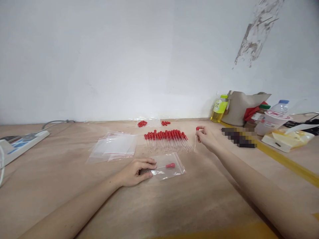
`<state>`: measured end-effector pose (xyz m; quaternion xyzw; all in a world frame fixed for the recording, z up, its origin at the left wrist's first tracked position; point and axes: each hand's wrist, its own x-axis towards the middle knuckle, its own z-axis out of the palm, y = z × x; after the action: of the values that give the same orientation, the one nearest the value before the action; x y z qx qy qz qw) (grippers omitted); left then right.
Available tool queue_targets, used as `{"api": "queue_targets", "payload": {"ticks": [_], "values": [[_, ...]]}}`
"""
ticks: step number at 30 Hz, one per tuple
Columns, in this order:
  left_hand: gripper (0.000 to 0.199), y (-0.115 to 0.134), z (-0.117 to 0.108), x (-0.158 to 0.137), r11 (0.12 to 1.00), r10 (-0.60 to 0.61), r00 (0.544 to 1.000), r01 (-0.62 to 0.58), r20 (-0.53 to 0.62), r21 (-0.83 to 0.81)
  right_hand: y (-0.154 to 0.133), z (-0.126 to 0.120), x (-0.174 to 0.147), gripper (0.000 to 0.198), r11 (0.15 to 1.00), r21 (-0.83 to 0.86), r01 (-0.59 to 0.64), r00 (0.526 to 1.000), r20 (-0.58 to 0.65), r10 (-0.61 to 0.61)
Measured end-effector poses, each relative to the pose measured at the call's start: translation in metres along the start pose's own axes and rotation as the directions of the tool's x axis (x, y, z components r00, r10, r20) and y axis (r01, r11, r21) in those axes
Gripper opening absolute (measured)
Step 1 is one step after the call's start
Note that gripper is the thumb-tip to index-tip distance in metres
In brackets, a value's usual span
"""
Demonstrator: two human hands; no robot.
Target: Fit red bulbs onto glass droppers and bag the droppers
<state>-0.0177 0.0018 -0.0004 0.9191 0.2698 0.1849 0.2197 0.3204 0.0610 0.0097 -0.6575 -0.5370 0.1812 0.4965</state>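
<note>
My right hand (205, 137) is closed in a pinch on the red bulb (197, 128) of a glass dropper, whose thin tube (195, 143) points down to the table at the right end of the dropper row. My left hand (138, 171) rests at the left end of a clear zip-lock bag (163, 174), fingers and thumb holding that end down. Inside the bag lies one dropper (170, 165), bulb to the right. Many red-bulbed droppers (165, 134) lie side by side behind the bag, tubes toward me. A pile of flat zip-lock bags (119, 144) lies left of them.
Loose red bulbs (142, 123) lie on clear plastic by the wall, with more bulbs (165, 123) beside them. At right stand a yellow drink bottle (219, 109), a grey bag (236, 108), a cup (271, 122) and a tissue pack (289, 137). A power strip (30, 146) lies left.
</note>
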Motion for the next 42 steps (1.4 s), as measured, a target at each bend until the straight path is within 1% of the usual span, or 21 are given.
{"api": "queue_targets", "payload": {"ticks": [2, 4, 9, 11, 14, 16, 17, 19, 21, 23, 26, 28, 30, 31, 32, 33, 35, 36, 38, 40, 42], "values": [[0.031, 0.000, 0.000, 0.001, 1.000, 0.002, 1.000, -0.002, 0.000, 0.004, 0.000, 0.002, -0.023, 0.031, 0.976, 0.216, 0.022, 1.000, -0.012, -0.020], [0.031, 0.001, 0.001, 0.001, 1.000, 0.000, 1.000, 0.000, -0.004, 0.013, 0.002, 0.008, -0.043, 0.033, 0.930, 0.367, 0.026, 1.000, -0.021, -0.019], [0.031, 0.002, 0.000, 0.002, 1.000, -0.003, 1.000, 0.003, -0.001, 0.025, 0.004, 0.027, -0.069, 0.034, 0.802, 0.592, -0.083, 0.994, -0.003, 0.105], [0.031, 0.002, 0.000, 0.003, 0.999, 0.002, 1.000, -0.002, 0.005, 0.032, 0.001, 0.032, -0.074, 0.033, 0.748, 0.648, -0.141, 0.987, 0.030, 0.159], [0.032, 0.003, 0.000, 0.002, 0.999, 0.003, 1.000, -0.004, 0.005, 0.049, -0.005, 0.037, -0.083, 0.029, 0.683, 0.682, -0.264, 0.963, 0.149, 0.223], [0.041, 0.005, 0.000, 0.001, 0.998, 0.004, 1.000, -0.002, -0.027, 0.064, -0.008, 0.038, -0.089, 0.026, 0.700, 0.640, -0.318, 0.947, 0.257, 0.196], [0.048, 0.007, 0.000, 0.001, 0.998, 0.005, 0.999, -0.002, -0.046, 0.068, -0.009, 0.038, -0.091, 0.025, 0.736, 0.596, -0.320, 0.938, 0.307, 0.160], [0.061, 0.009, -0.001, 0.000, 0.998, 0.009, 0.998, -0.004, -0.066, 0.070, -0.009, 0.037, -0.094, 0.023, 0.838, 0.483, -0.252, 0.921, 0.385, 0.055], [0.064, 0.009, -0.001, 0.000, 0.997, 0.009, 0.999, -0.005, -0.051, 0.072, -0.010, 0.034, -0.095, 0.021, 0.924, 0.368, -0.106, 0.907, 0.416, -0.062], [0.062, 0.009, -0.002, 0.000, 0.997, 0.009, 0.999, -0.006, -0.030, 0.083, -0.011, 0.032, -0.094, 0.018, 0.962, 0.267, 0.057, 0.897, 0.410, -0.167], [0.060, 0.008, -0.002, 0.001, 0.996, 0.017, 1.000, -0.014, -0.025, 0.091, -0.014, 0.031, -0.094, 0.015, 0.955, 0.176, 0.240, 0.861, 0.416, -0.293], [0.058, 0.007, -0.002, 0.001, 0.996, 0.020, 1.000, -0.018, -0.021, 0.089, -0.015, 0.031, -0.095, 0.017, 0.927, 0.182, 0.328, 0.797, 0.473, -0.375], [0.055, 0.006, -0.002, 0.001, 0.996, 0.017, 1.000, -0.016, -0.013, 0.088, -0.015, 0.029, -0.094, 0.020, 0.900, 0.210, 0.383, 0.722, 0.540, -0.433], [0.052, 0.005, -0.002, 0.001, 0.996, 0.017, 1.000, -0.016, -0.006, 0.087, -0.015, 0.028, -0.093, 0.020, 0.895, 0.225, 0.385, 0.699, 0.562, -0.442], [0.050, 0.005, -0.002, 0.001, 0.996, 0.017, 1.000, -0.017, 0.002, 0.087, -0.013, 0.026, -0.091, 0.019, 0.901, 0.233, 0.367, 0.695, 0.575, -0.432], [0.047, 0.004, -0.002, 0.001, 0.996, 0.018, 1.000, -0.019, 0.010, 0.087, -0.012, 0.024, -0.087, 0.019, 0.916, 0.227, 0.330, 0.713, 0.576, -0.400], [0.042, 0.003, -0.001, 0.001, 0.997, 0.018, 0.999, -0.021, 0.030, 0.080, -0.007, 0.019, -0.074, 0.021, 0.954, 0.168, 0.246, 0.800, 0.521, -0.298], [0.041, 0.002, -0.001, 0.002, 0.997, 0.016, 0.999, -0.019, 0.037, 0.074, -0.005, 0.017, -0.064, 0.020, 0.972, 0.113, 0.206, 0.855, 0.463, -0.236], [0.039, 0.001, -0.001, 0.002, 0.998, 0.012, 0.999, -0.015, 0.048, 0.056, 0.000, 0.013, -0.043, 0.016, 0.992, -0.023, 0.128, 0.959, 0.259, -0.118], [0.038, 0.002, -0.001, 0.002, 0.999, 0.015, 0.998, -0.017, 0.053, 0.034, 0.003, 0.011, -0.021, 0.014, 0.991, -0.136, 0.017, 0.995, 0.098, -0.003], [0.037, 0.002, -0.002, 0.002, 1.000, 0.016, 0.998, -0.018, 0.058, 0.019, 0.005, 0.014, -0.003, 0.015, 0.979, -0.191, -0.067, 0.997, 0.036, 0.075]]}}
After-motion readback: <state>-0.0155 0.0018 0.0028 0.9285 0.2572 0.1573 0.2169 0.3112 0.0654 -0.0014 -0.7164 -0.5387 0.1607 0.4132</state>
